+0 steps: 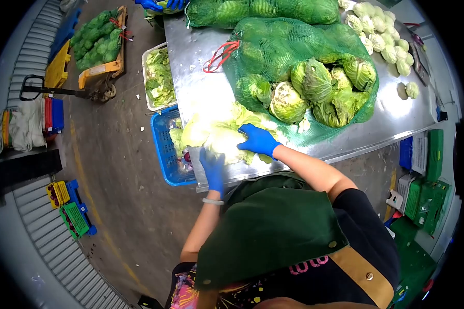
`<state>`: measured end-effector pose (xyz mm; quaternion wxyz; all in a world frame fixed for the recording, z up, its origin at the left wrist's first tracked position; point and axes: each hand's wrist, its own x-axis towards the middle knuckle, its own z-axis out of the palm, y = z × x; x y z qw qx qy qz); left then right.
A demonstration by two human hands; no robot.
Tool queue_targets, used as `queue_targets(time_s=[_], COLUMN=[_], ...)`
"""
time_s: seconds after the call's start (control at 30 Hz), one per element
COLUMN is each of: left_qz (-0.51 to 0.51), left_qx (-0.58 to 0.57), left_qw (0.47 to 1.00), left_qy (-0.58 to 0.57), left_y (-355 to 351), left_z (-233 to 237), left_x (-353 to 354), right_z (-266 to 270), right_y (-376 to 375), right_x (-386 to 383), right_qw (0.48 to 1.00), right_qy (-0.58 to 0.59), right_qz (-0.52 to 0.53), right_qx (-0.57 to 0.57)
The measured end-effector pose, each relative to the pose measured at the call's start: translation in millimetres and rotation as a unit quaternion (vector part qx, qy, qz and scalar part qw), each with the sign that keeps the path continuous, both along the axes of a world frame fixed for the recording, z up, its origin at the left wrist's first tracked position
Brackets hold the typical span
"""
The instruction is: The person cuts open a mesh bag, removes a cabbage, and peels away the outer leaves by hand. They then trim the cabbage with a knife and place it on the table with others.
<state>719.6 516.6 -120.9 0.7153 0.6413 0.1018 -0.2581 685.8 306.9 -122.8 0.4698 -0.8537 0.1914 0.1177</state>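
Pale loose cabbage leaves point(224, 138) lie in a bright, glaring heap near the left corner of the metal table. My right hand point(259, 140), in a blue glove, rests against the right side of the heap with its fingers apart. At the lower left of the leaves is my left hand point(213, 167), also gloved in blue; motion smears its fingers. Just beyond, a green mesh sack point(283, 46) lies with its mouth towards me, several cabbages showing, among them a whole cabbage point(287, 103). A red tie point(221, 55) hangs at the sack's left end.
A blue basket point(162, 149) with leaf scraps stands below the table's left edge, beside a white crate point(150, 100) of leaves. Trimmed cabbages point(379, 41) sit at the far right. Another person's gloved hands point(160, 4) show at the top. A pallet jack point(62, 92) stands left.
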Motion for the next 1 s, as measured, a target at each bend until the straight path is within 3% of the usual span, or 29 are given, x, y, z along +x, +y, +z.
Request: queue_targets(time_s=[0.03,0.07,0.1,0.13,0.2,0.27,0.4,0.53,0.63,0.73,0.8,0.83,0.87,0.9,1.0], left_qz=[-0.106,-0.105,-0.221,-0.326,-0.32,-0.295,-0.302,-0.294,-0.298,-0.311,-0.321,-0.213,-0.092,-0.042,0.046], left_qx=[0.055,0.054,0.149,0.239,0.25,0.213,0.237,0.227,0.183,0.147,0.101,-0.055,-0.204,-0.31,-0.361], left_qw=[0.976,0.976,0.914,0.814,0.81,0.905,0.896,0.894,0.9,0.907,0.918,0.974,0.967,0.934,0.902], left_qy=[-0.181,-0.181,-0.305,-0.417,-0.422,-0.22,-0.224,-0.249,-0.262,-0.244,-0.209,-0.048,0.119,0.172,0.233], left_y=[7,14,11,6,-4,-13,-18,-10,-5,9,26,36,48,60,64], left_z=[-21,-39,-30,-24,-16,-9,-8,-16,-25,-34,-42,-35,-29,-43,2], left_x=[14,21,29,34,45,45,38,40,42,50,56,51,47,47,59], right_z=[3,5,1,-3,-6,23,18,-8,-6,-10,-29,-8,7,14,33], right_y=[-4,-9,-14,-14,-15,-8,8,-19,-22,-25,-34,-38,-40,-42,-36], right_x=[2,4,4,2,2,0,-2,18,21,22,16,14,12,8,9], right_qw=[1.0,0.999,0.998,0.998,0.995,0.992,0.992,0.998,0.998,0.996,0.982,0.989,0.991,0.989,0.985], right_qy=[0.013,0.027,0.01,0.011,-0.088,-0.119,-0.118,-0.043,-0.05,0.023,-0.065,-0.042,-0.038,-0.043,-0.074], right_qz=[0.022,0.045,0.053,0.059,-0.035,-0.034,-0.022,0.02,0.024,-0.068,-0.162,-0.134,-0.113,-0.123,-0.119], right_qx=[0.003,0.006,0.032,0.029,0.028,0.029,-0.04,0.052,-0.042,-0.054,-0.065,-0.038,-0.051,-0.064,-0.098])
